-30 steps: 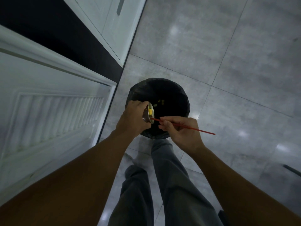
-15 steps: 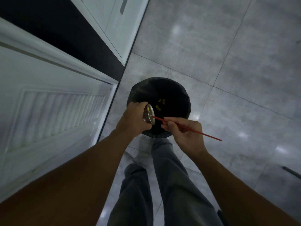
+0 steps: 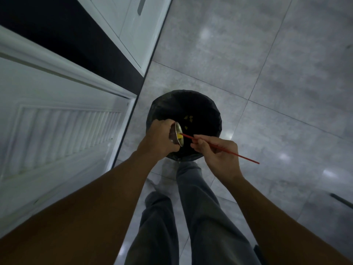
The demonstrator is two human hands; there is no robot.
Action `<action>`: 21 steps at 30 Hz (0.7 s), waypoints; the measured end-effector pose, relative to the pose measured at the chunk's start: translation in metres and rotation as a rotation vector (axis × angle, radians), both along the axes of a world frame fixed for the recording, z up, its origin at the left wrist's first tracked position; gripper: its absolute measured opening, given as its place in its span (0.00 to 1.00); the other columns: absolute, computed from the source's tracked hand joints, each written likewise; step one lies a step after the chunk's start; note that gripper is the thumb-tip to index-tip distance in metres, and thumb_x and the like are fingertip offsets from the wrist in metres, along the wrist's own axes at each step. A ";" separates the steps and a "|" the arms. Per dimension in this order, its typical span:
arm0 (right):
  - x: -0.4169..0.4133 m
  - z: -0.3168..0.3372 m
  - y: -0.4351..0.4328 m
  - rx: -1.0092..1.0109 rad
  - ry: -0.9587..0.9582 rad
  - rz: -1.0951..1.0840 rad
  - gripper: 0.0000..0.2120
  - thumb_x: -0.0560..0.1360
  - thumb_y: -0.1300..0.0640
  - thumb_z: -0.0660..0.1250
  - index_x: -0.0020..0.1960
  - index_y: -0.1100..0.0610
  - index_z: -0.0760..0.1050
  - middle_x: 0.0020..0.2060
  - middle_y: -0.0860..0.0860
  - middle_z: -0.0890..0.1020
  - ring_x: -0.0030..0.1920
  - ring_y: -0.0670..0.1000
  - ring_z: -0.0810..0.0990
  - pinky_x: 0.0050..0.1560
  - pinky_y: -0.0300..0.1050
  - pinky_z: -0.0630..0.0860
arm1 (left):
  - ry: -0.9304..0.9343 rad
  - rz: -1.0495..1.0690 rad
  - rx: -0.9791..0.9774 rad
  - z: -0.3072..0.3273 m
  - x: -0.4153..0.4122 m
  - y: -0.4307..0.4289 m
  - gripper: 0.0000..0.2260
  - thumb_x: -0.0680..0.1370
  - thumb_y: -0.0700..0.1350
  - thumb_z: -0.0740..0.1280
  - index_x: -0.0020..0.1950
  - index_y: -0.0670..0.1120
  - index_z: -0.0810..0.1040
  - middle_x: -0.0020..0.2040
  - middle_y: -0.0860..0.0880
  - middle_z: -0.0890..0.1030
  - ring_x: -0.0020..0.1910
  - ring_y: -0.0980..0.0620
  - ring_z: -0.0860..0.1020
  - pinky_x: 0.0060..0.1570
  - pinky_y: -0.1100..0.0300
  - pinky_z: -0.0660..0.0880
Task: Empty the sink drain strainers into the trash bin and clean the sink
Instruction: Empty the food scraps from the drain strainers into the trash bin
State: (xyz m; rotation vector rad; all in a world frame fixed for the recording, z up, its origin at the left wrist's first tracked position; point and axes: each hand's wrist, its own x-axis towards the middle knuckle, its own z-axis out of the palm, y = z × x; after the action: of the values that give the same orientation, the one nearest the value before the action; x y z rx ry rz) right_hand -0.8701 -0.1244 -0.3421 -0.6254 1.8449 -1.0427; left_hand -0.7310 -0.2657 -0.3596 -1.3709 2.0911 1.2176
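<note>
A round trash bin [image 3: 208, 104] lined with a black bag stands on the floor in front of my feet. My left hand [image 3: 159, 139] grips a metal sink strainer [image 3: 178, 133], tipped on its side over the bin's near rim. Yellow scraps sit inside the strainer. My right hand [image 3: 214, 155] pinches a thin red stick [image 3: 236, 154], and its tip pokes into the strainer. A few yellow bits [image 3: 188, 118] lie at the bottom of the bin.
White cabinet doors [image 3: 57, 131] run along the left, with a dark gap and another white door [image 3: 133, 25] behind. Grey floor tiles [image 3: 277, 73] spread to the right. My legs in grey trousers [image 3: 200, 217] stand just behind the bin.
The red stick's tip has worked deeper into the strainer, and my right hand has shifted slightly right. Yellow bits in the bin have shifted. The left hand keeps the strainer tipped.
</note>
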 end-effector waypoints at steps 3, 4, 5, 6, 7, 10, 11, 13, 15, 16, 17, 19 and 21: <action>0.006 -0.003 -0.005 -0.006 -0.007 0.048 0.09 0.79 0.62 0.69 0.56 0.53 0.83 0.48 0.49 0.88 0.49 0.46 0.87 0.53 0.48 0.84 | -0.001 -0.016 -0.021 -0.001 -0.004 0.002 0.35 0.66 0.47 0.81 0.70 0.45 0.73 0.62 0.44 0.77 0.61 0.47 0.75 0.60 0.48 0.77; 0.007 -0.005 -0.006 0.020 -0.006 0.041 0.09 0.79 0.61 0.70 0.55 0.51 0.83 0.47 0.48 0.88 0.49 0.45 0.87 0.53 0.48 0.84 | 0.001 -0.015 -0.024 -0.001 -0.004 0.002 0.34 0.66 0.46 0.81 0.69 0.45 0.73 0.61 0.45 0.78 0.61 0.47 0.75 0.60 0.48 0.77; 0.007 -0.007 -0.006 0.051 -0.014 0.023 0.09 0.78 0.61 0.70 0.54 0.50 0.83 0.47 0.47 0.88 0.48 0.44 0.87 0.53 0.48 0.84 | 0.003 -0.013 -0.026 -0.001 -0.004 0.002 0.33 0.66 0.46 0.81 0.68 0.45 0.74 0.61 0.45 0.78 0.61 0.47 0.75 0.60 0.48 0.78; 0.005 -0.009 -0.005 0.079 -0.032 -0.003 0.08 0.78 0.61 0.70 0.54 0.51 0.83 0.46 0.48 0.88 0.48 0.44 0.87 0.53 0.49 0.84 | 0.005 -0.013 -0.028 -0.001 -0.004 0.002 0.32 0.66 0.46 0.81 0.67 0.45 0.75 0.60 0.45 0.78 0.61 0.47 0.75 0.59 0.48 0.78; 0.003 -0.010 -0.004 0.099 -0.054 -0.031 0.08 0.78 0.61 0.70 0.54 0.53 0.84 0.46 0.49 0.88 0.48 0.45 0.87 0.53 0.50 0.84 | 0.005 -0.015 -0.031 -0.001 -0.003 0.002 0.30 0.66 0.46 0.80 0.66 0.45 0.75 0.59 0.45 0.78 0.61 0.46 0.75 0.59 0.48 0.78; -0.004 -0.009 0.000 0.110 -0.079 -0.091 0.08 0.78 0.62 0.70 0.55 0.58 0.85 0.47 0.52 0.88 0.48 0.47 0.88 0.54 0.52 0.84 | -0.001 -0.017 -0.040 -0.001 -0.002 0.002 0.34 0.66 0.45 0.80 0.69 0.44 0.73 0.62 0.44 0.77 0.65 0.46 0.72 0.62 0.48 0.76; -0.005 -0.008 0.001 0.103 -0.074 -0.102 0.08 0.78 0.62 0.70 0.55 0.59 0.84 0.47 0.52 0.88 0.48 0.47 0.88 0.54 0.51 0.84 | -0.002 -0.017 -0.046 -0.002 -0.001 0.003 0.35 0.67 0.44 0.81 0.71 0.43 0.72 0.63 0.44 0.76 0.66 0.45 0.71 0.63 0.48 0.76; -0.007 -0.004 0.001 0.078 -0.075 -0.106 0.08 0.78 0.63 0.69 0.56 0.60 0.84 0.47 0.53 0.88 0.48 0.49 0.88 0.54 0.52 0.84 | -0.003 -0.015 -0.056 -0.003 -0.001 0.004 0.35 0.66 0.44 0.80 0.71 0.43 0.72 0.64 0.43 0.75 0.66 0.45 0.70 0.63 0.48 0.75; -0.004 -0.001 -0.003 0.062 -0.104 -0.078 0.08 0.79 0.63 0.69 0.56 0.61 0.84 0.48 0.54 0.88 0.49 0.50 0.88 0.54 0.53 0.84 | 0.000 -0.014 -0.057 -0.005 -0.003 0.006 0.35 0.66 0.45 0.80 0.71 0.44 0.71 0.63 0.44 0.75 0.66 0.45 0.71 0.62 0.49 0.76; -0.002 -0.001 -0.006 0.069 -0.120 -0.054 0.08 0.79 0.63 0.69 0.55 0.59 0.84 0.48 0.53 0.88 0.49 0.50 0.88 0.55 0.54 0.84 | 0.004 -0.015 -0.053 -0.006 -0.004 0.006 0.35 0.66 0.45 0.80 0.71 0.45 0.71 0.63 0.45 0.76 0.65 0.46 0.72 0.62 0.48 0.76; 0.000 -0.002 -0.009 0.084 -0.131 -0.032 0.08 0.79 0.62 0.69 0.54 0.56 0.84 0.48 0.53 0.88 0.49 0.49 0.88 0.55 0.54 0.84 | 0.010 -0.017 -0.049 -0.007 -0.004 0.007 0.35 0.67 0.46 0.80 0.71 0.46 0.70 0.63 0.45 0.76 0.64 0.46 0.73 0.61 0.48 0.77; 0.002 -0.005 -0.014 0.129 -0.135 -0.026 0.08 0.79 0.61 0.69 0.53 0.52 0.84 0.47 0.51 0.88 0.49 0.48 0.87 0.55 0.53 0.84 | 0.023 -0.009 -0.044 -0.010 -0.002 0.007 0.36 0.67 0.47 0.80 0.72 0.47 0.69 0.64 0.46 0.76 0.65 0.46 0.74 0.63 0.48 0.76; 0.001 -0.008 -0.015 0.166 -0.131 -0.074 0.07 0.79 0.61 0.69 0.54 0.55 0.84 0.47 0.52 0.88 0.48 0.47 0.87 0.55 0.53 0.84 | 0.031 0.009 -0.038 -0.012 0.003 0.007 0.37 0.67 0.49 0.80 0.72 0.47 0.69 0.66 0.46 0.75 0.67 0.47 0.72 0.64 0.52 0.74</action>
State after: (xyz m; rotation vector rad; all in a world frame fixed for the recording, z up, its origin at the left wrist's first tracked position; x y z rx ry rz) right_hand -0.8696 -0.1391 -0.3504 -0.3839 1.8283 -0.9437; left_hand -0.7276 -0.2590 -0.3714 -1.3881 2.1419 1.2154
